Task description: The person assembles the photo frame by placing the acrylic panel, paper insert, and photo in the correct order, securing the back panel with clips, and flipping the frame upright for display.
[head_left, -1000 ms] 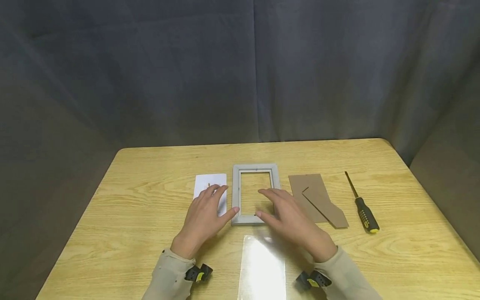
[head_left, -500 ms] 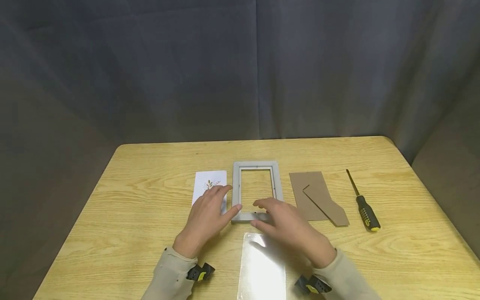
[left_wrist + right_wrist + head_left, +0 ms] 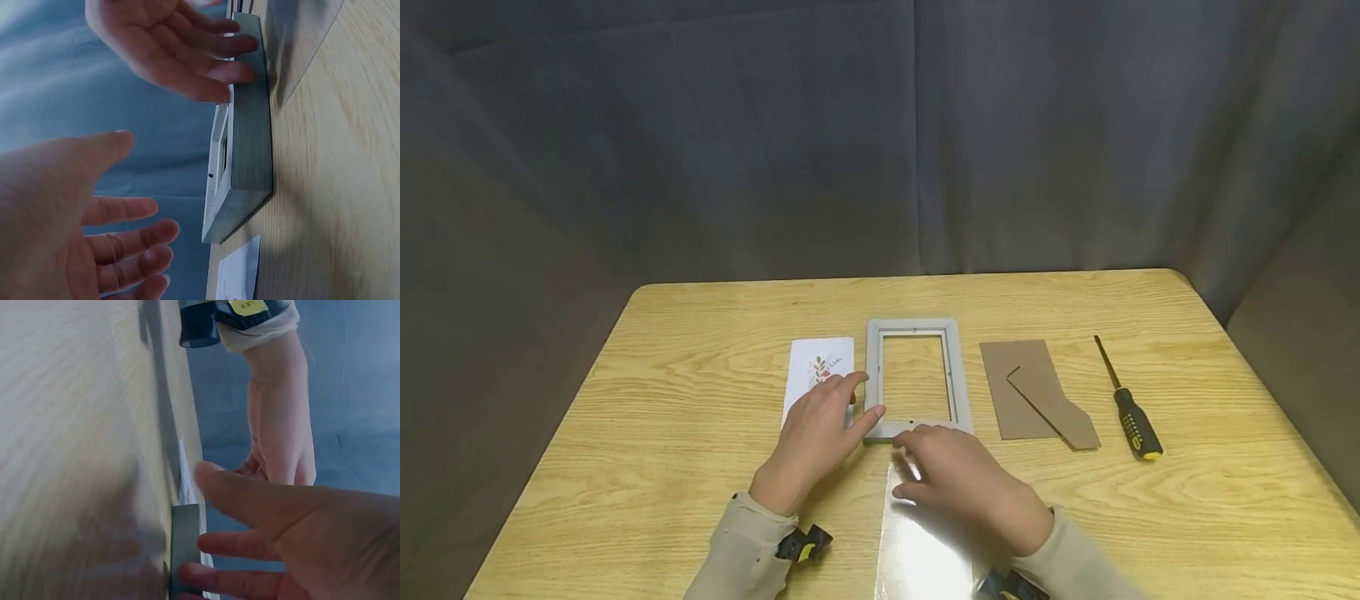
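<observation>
The head view looks forward and down from above the bench's (image 3: 700, 350) near edge, far enough back to take in all of its far edge against a dark curtain. Both wrist views sit very close, low over the bench surface and turned sideways. All three views share the grey frame (image 3: 872, 375) (image 3: 250, 156) (image 3: 184, 550) near the bench's middle, and each wrist view also catches the opposite hand.
</observation>
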A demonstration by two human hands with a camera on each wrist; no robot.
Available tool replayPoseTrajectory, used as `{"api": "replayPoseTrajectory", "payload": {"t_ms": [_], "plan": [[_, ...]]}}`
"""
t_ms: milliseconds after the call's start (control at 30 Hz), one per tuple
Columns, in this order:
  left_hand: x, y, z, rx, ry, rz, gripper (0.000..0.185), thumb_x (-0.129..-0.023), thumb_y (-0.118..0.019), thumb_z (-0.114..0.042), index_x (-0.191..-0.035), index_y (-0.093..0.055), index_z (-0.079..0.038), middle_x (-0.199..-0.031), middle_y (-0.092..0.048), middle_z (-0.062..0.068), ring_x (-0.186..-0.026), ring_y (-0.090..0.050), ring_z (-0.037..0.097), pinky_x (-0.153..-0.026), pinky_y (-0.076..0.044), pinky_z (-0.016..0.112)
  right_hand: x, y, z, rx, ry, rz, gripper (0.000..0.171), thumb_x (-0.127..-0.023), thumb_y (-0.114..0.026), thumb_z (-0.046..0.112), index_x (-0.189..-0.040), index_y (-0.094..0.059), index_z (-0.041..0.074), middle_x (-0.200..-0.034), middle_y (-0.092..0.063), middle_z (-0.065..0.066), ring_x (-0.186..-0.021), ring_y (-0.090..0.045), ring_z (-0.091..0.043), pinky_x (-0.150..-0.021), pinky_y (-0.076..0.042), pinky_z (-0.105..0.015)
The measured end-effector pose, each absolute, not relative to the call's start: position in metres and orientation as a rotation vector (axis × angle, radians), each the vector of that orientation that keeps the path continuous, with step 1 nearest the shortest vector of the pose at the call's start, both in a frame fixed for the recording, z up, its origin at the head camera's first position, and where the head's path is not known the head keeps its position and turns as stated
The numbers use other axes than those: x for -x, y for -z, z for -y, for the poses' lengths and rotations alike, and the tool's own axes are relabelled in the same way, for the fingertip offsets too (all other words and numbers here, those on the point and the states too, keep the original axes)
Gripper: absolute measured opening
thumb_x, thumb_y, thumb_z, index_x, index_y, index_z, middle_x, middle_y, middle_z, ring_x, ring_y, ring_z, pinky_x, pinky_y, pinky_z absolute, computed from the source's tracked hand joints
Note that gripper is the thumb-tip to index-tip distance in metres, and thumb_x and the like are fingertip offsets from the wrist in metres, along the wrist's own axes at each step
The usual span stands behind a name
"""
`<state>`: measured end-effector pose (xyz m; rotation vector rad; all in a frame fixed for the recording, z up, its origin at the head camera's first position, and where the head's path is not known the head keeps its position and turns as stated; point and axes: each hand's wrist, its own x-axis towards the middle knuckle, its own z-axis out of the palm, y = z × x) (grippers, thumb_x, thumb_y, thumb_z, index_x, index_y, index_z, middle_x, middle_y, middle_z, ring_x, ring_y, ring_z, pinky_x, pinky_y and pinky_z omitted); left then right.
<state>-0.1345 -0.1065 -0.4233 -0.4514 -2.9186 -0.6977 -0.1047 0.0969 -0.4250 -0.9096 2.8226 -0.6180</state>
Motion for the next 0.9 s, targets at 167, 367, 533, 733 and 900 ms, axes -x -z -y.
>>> {"api": "replayPoseTrajectory", "payload": {"t_ms": [167,367,533,733,900], "plan": [[0.133,0.424,0.105,0.462,0.709,2.911,0.05,-0.094,-0.069,-0.044,-0.13,-0.064,-0.009,-0.094,-0.071,0.005,-0.076,-0.06,0.015,-0.063,-0.049,0.029,0.1,0.426,-0.096,0.863,0.575,-2.796,0.046,-0.071,-0.085,0.03,-0.11,-0.07,0.011,-0.089,-0.067,0.002,-0.075,-0.055,-0.011,-0.063,-0.046,-0.026],[0.133,0.425,0.104,0.466,0.679,2.9,0.049,-0.094,-0.07,-0.044,-0.127,-0.066,-0.009,-0.087,-0.066,0.003,-0.068,-0.05,0.012,-0.058,-0.042,0.025,0.092,0.426,-0.096,0.866,0.432,-2.804,0.058,-0.061,-0.094,0.036,-0.104,-0.065,0.012,-0.09,-0.06,0.002,-0.075,-0.05,-0.012,-0.063,-0.043,-0.026],[0.132,0.426,0.104,0.463,0.645,2.885,0.048,-0.093,-0.071,-0.044,-0.126,-0.067,-0.009,-0.087,-0.064,0.001,-0.067,-0.047,0.012,-0.056,-0.04,0.024,0.089,0.427,-0.094,0.836,0.313,-2.814,0.068,-0.056,-0.098,0.038,-0.103,-0.058,0.01,-0.088,-0.054,0.001,-0.076,-0.045,-0.014,-0.064,-0.041,-0.027],[0.133,0.427,0.103,0.467,0.641,2.878,0.048,-0.093,-0.071,-0.044,-0.125,-0.068,-0.009,-0.088,-0.064,0.002,-0.068,-0.047,0.012,-0.057,-0.041,0.024,0.09,0.427,-0.091,0.762,0.304,-2.802,0.071,-0.053,-0.099,0.037,-0.101,-0.056,0.006,-0.087,-0.05,0.0,-0.077,-0.043,-0.016,-0.065,-0.041,-0.028],[0.133,0.429,0.103,0.474,0.655,2.883,0.047,-0.093,-0.071,-0.043,-0.125,-0.068,-0.009,-0.089,-0.065,0.003,-0.07,-0.048,0.012,-0.06,-0.042,0.026,0.09,0.428,-0.092,0.739,0.358,-2.775,0.068,-0.053,-0.1,0.034,-0.095,-0.054,0.007,-0.084,-0.045,0.0,-0.076,-0.039,-0.016,-0.063,-0.036,-0.027]]}}
